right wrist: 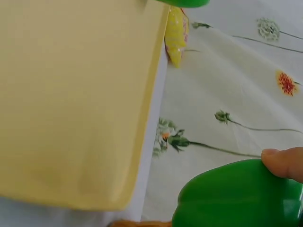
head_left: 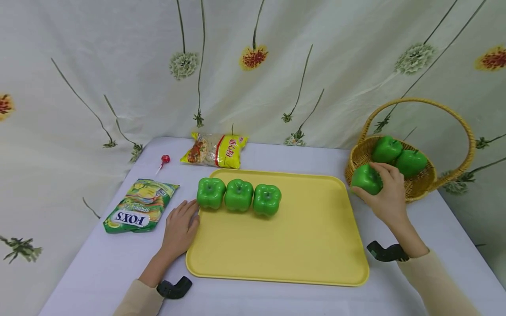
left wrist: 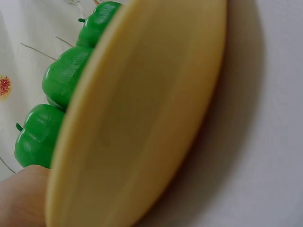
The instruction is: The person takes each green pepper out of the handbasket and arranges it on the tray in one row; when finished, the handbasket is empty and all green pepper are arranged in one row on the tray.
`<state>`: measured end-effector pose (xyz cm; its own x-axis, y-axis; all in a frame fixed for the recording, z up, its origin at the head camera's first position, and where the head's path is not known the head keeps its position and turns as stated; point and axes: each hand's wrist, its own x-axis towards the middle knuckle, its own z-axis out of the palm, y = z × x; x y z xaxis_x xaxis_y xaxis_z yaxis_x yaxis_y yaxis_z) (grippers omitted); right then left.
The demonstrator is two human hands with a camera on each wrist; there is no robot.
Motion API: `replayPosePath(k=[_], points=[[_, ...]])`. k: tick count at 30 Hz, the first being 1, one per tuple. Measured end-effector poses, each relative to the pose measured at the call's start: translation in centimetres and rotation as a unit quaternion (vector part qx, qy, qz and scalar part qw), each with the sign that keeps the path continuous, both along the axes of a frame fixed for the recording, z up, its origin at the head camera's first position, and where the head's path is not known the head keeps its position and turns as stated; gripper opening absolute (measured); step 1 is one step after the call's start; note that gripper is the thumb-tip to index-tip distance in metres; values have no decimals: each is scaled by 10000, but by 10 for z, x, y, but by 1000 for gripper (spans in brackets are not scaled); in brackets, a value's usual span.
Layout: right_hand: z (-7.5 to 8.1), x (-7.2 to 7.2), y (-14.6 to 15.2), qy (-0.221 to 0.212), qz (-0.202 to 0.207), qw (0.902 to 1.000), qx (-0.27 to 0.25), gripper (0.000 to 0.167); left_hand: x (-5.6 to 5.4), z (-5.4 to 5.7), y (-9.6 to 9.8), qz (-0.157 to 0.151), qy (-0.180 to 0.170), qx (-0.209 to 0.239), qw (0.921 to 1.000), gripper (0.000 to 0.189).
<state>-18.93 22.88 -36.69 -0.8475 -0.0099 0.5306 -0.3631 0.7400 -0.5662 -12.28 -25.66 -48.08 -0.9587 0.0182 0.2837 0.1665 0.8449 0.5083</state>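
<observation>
My right hand (head_left: 385,193) grips a green bell pepper (head_left: 366,179) in front of the wicker basket (head_left: 420,192), between basket and tray. The right wrist view shows my thumb on that green bell pepper (right wrist: 236,196). Two more green peppers (head_left: 387,149) lie inside the basket. A row of three green peppers (head_left: 239,195) sits along the back left of the yellow tray (head_left: 292,245). My left hand (head_left: 179,230) rests at the tray's left edge, fingertips close to the leftmost pepper. From the left wrist, the tray's side (left wrist: 142,104) hides most of that hand.
Left of the tray lies a green FOX'S candy bag (head_left: 140,206), with a red lollipop (head_left: 165,159) behind it. A yellow packet of noodles (head_left: 217,150) is behind the tray. The basket's tall handle (head_left: 466,127) arches over it at the right. Flowered cloth hangs behind.
</observation>
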Motion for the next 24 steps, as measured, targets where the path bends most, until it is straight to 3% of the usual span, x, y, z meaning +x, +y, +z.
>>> replayPosePath(k=[8, 15, 24], points=[[-19, 10, -46, -451, 671, 9966, 133, 70, 0, 0, 0, 14, 26, -28, 10000, 44], [-33, 17, -90, -865, 1440, 9854, 295, 71, 1, 1, 0, 12, 71, -4, 10000, 43], [-45, 18, -121, -759, 1822, 9791, 482, 71, 0, -1, -1, 8, 43, -16, 10000, 43]])
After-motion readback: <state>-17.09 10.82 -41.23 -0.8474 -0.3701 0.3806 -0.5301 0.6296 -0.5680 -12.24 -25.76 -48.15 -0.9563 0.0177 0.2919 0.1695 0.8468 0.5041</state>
